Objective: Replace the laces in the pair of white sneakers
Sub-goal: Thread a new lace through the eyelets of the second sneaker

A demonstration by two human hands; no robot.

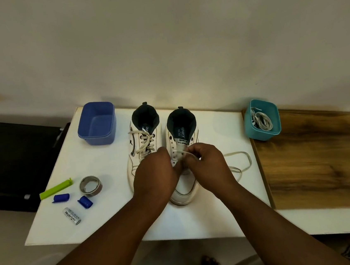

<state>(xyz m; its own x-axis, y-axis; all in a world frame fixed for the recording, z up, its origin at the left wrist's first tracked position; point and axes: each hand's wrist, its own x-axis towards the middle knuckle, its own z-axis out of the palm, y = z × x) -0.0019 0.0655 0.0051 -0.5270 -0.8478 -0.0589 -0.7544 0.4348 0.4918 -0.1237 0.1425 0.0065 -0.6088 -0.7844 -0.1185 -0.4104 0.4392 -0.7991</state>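
Observation:
Two white sneakers stand side by side on the white table [100, 166], toes towards me. The left sneaker [143, 140] is fully laced. The right sneaker [181, 136] has bare upper eyelets and a white lace [240, 160] at its lower eyelets, the loose end trailing in a loop to the right. My left hand [154, 173] rests on the right sneaker's lower eyelets, fingers closed there. My right hand [207, 163] pinches the lace just above the shoe's middle. The shoe's lower lacing is hidden by both hands.
An empty blue tub [97, 124] sits at the table's back left. A teal tub [262, 120] holding coiled laces stands on the wooden board [323, 160] at right. A tape roll [90, 185], green clip [56, 189], two blue caps and a battery [72, 215] lie front left.

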